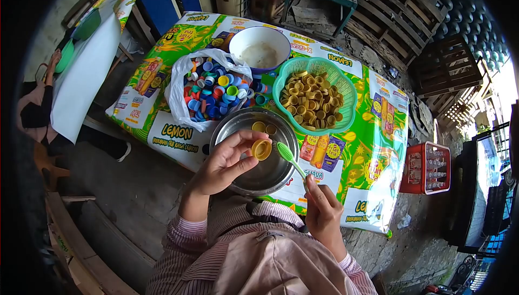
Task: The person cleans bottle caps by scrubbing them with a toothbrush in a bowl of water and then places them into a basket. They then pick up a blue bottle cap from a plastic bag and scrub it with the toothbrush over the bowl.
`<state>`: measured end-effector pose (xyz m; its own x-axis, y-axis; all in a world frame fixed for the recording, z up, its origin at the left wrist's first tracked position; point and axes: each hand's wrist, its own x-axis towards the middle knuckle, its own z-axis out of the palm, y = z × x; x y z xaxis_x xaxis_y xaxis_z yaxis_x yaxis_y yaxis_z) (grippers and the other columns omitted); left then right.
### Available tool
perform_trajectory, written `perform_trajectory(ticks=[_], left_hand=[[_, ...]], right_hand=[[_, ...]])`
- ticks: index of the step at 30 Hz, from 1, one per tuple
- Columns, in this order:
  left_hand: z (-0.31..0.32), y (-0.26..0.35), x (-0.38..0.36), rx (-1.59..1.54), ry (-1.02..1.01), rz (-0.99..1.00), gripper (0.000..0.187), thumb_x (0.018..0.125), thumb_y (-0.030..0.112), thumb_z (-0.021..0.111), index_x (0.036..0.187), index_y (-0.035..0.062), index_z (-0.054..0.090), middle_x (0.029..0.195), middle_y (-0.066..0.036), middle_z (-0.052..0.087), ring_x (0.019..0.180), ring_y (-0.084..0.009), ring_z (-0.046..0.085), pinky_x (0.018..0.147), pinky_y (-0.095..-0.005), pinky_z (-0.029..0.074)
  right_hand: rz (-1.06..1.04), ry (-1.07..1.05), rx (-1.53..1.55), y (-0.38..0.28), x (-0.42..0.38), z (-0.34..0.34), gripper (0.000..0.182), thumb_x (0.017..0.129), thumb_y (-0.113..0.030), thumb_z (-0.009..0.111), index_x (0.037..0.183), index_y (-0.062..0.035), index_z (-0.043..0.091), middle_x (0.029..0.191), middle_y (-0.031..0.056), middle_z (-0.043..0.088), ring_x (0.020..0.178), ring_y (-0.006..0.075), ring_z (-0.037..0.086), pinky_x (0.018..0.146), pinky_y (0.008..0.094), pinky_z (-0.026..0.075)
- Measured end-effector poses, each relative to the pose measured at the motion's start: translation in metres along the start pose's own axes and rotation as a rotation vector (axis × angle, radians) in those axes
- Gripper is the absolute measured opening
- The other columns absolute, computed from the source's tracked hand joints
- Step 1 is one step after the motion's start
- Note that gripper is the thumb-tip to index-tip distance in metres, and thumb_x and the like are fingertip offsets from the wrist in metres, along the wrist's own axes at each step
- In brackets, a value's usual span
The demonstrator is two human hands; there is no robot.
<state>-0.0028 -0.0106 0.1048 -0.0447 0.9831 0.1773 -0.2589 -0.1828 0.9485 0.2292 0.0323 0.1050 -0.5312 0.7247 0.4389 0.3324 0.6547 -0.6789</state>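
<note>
My left hand (224,165) pinches a yellow bottle cap (261,149) over a metal bowl (228,181). In my right hand (323,208) is a green toothbrush (292,158), its bristle end close to the cap's right side, a small gap between them. Two more yellow caps (259,127) lie inside the metal bowl. Behind it, a green basket (350,103) holds several yellow caps. To the left, a white plastic bag (176,92) is full of caps in mixed colours. A white basin (260,46) with a little cloudy content stands at the back.
A table with a printed lemon cover (175,133) carries the containers. At the far left another person (40,100) holds something green. A red crate of bottles (425,168) stands on the floor at right, with wooden pallets (397,16) behind.
</note>
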Motion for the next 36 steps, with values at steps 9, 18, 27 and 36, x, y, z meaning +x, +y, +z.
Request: perform_trajectory(ticks=[9,18,27,36], left_hand=[[-0.004,-0.007,0.007,0.372,0.124,0.044,0.034,0.085,0.006,0.059,0.118,0.0038,0.051,0.116,-0.005,0.056,0.101,-0.0108,0.052,0.085,-0.026,0.037],[-0.022,-0.017,0.016,0.451,0.035,0.092,0.031,0.085,0.002,0.057,0.116,-0.0001,0.051,0.117,-0.009,0.051,0.111,-0.0159,0.048,0.095,-0.0292,0.037],[-0.035,-0.024,0.022,0.515,-0.036,0.09,0.032,0.084,0.001,0.058,0.115,0.0012,0.052,0.117,-0.009,0.052,0.108,-0.0165,0.05,0.091,-0.0292,0.039],[-0.038,-0.035,0.018,0.553,-0.047,0.059,0.033,0.082,0.0,0.058,0.115,0.0012,0.053,0.116,-0.008,0.052,0.108,-0.0161,0.05,0.091,-0.0292,0.039]], right_hand=[[0.001,-0.116,-0.133,0.01,0.003,0.018,0.057,0.077,0.001,0.058,0.129,-0.0191,0.049,0.078,0.0034,0.056,0.053,0.0202,0.055,0.044,0.035,0.045],[0.118,-0.211,0.042,0.014,0.011,0.019,0.055,0.081,0.002,0.055,0.132,-0.015,0.045,0.067,0.012,0.053,0.053,0.0284,0.054,0.05,0.04,0.043],[0.14,-0.169,0.12,0.021,0.006,0.023,0.054,0.081,0.003,0.056,0.131,-0.0146,0.046,0.067,0.0123,0.054,0.056,0.0292,0.057,0.052,0.0388,0.044],[0.117,-0.161,-0.027,0.038,-0.007,0.047,0.053,0.082,-0.003,0.057,0.131,-0.02,0.046,0.07,0.0095,0.054,0.053,0.027,0.057,0.048,0.0391,0.046]])
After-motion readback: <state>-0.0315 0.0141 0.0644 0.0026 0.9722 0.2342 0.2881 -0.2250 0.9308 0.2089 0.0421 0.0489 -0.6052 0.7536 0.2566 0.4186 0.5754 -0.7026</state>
